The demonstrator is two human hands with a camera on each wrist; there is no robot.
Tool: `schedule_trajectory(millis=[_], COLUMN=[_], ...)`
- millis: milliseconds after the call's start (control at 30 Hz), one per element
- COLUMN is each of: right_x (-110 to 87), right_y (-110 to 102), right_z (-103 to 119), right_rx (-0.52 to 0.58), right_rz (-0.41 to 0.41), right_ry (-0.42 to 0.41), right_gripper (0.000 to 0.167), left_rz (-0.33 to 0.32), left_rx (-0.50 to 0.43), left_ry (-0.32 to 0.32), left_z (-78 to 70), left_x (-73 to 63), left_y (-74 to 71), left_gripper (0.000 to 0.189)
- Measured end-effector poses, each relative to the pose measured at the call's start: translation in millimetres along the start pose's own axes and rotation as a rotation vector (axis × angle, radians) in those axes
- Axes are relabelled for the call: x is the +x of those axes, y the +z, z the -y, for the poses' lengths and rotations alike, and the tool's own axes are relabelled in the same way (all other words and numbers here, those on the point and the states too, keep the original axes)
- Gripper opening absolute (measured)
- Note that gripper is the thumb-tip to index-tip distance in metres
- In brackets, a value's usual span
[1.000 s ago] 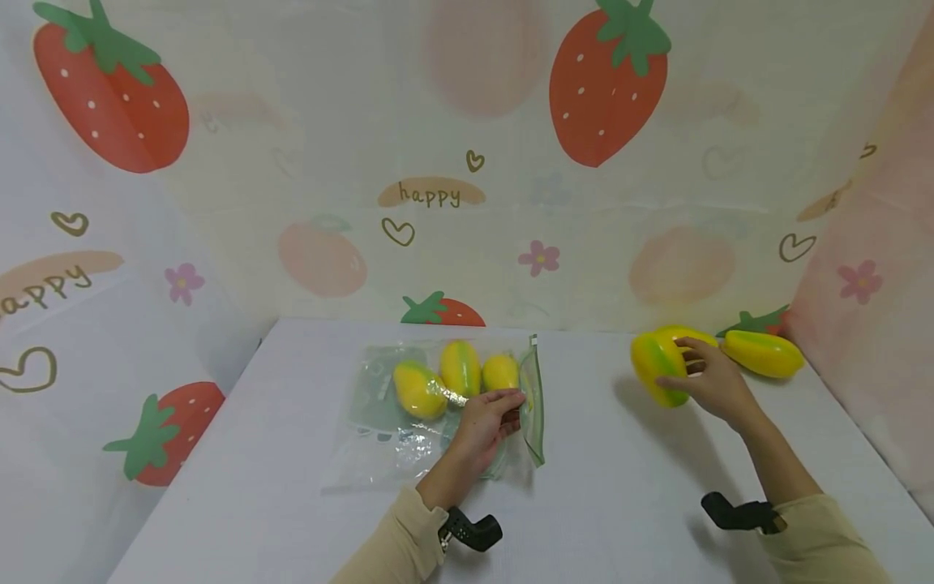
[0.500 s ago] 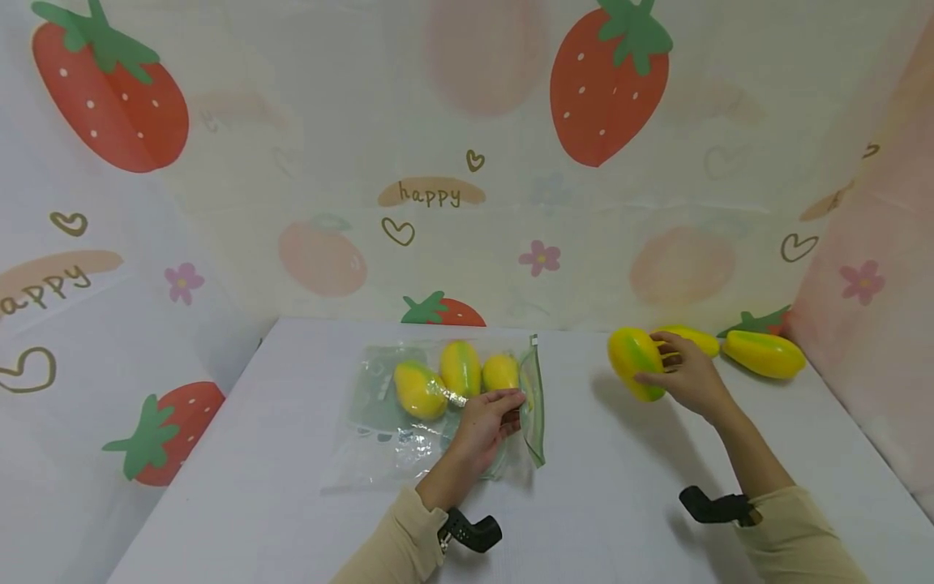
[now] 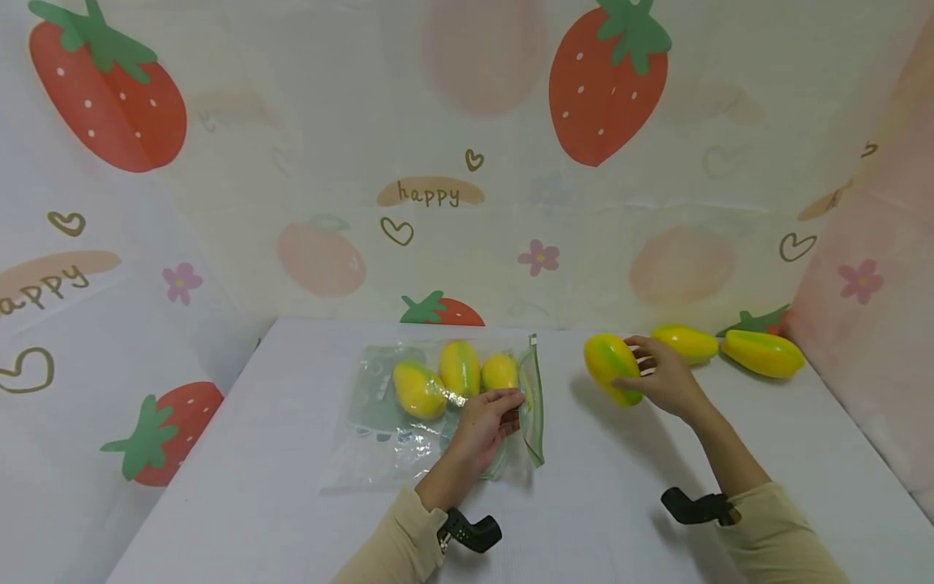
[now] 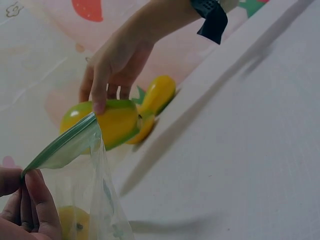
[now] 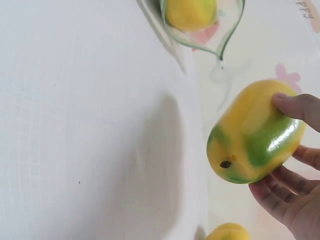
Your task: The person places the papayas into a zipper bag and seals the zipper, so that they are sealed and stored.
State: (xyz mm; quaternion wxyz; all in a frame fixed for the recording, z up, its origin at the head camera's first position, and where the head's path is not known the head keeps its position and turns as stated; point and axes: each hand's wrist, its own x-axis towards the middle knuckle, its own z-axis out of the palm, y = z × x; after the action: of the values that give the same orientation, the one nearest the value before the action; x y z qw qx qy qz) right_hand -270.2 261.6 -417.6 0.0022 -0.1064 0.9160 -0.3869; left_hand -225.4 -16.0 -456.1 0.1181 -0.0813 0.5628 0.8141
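Note:
A clear zip bag [image 3: 372,466] with a green rim lies at the middle left, its mouth facing right. Inside it are three yellow-green mangoes [image 3: 460,369]. My left hand [image 3: 477,430] pinches the green rim [image 4: 60,140] between thumb and fingers, and the mouth gapes, as the right wrist view shows. To the right of the mouth, my right hand [image 3: 667,380] grips a yellow mango with green patches [image 3: 611,367], thumb on one side and fingers on the other. This mango [image 5: 255,132] is lifted, with its shadow cast on the white table.
Two longer yellow fruits [image 3: 686,344] [image 3: 762,354] lie at the back right, near the wall. A cloth printed with strawberries [image 3: 609,89] hangs behind and at both sides of the white table [image 3: 241,422]. Black camera mounts [image 3: 470,529] sit on both wrists.
My right hand has carried the mango leftward, away from the two fruits at the back right and closer to the bag mouth. The left hand and the bag have stayed in place.

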Motion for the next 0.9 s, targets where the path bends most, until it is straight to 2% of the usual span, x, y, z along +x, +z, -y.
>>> schedule_trajectory(millis=[567,900], right_x=[9.2,17.2], right_y=[20.8,34.4], right_z=[12.7,20.7], right_rx=[-0.003,-0.049], right_rz=[0.037,0.126], right_ry=[-0.04,-0.01], right_gripper=[0.063,0.069], left_rz=[-0.006,-0.024], left_rx=[-0.002,0.024], left_ry=[-0.007,-0.004], left_z=[2.0,2.0], left_x=[2.4,0.7], left_y=[-0.3,2.8], left_gripper=[0.027,0.022])
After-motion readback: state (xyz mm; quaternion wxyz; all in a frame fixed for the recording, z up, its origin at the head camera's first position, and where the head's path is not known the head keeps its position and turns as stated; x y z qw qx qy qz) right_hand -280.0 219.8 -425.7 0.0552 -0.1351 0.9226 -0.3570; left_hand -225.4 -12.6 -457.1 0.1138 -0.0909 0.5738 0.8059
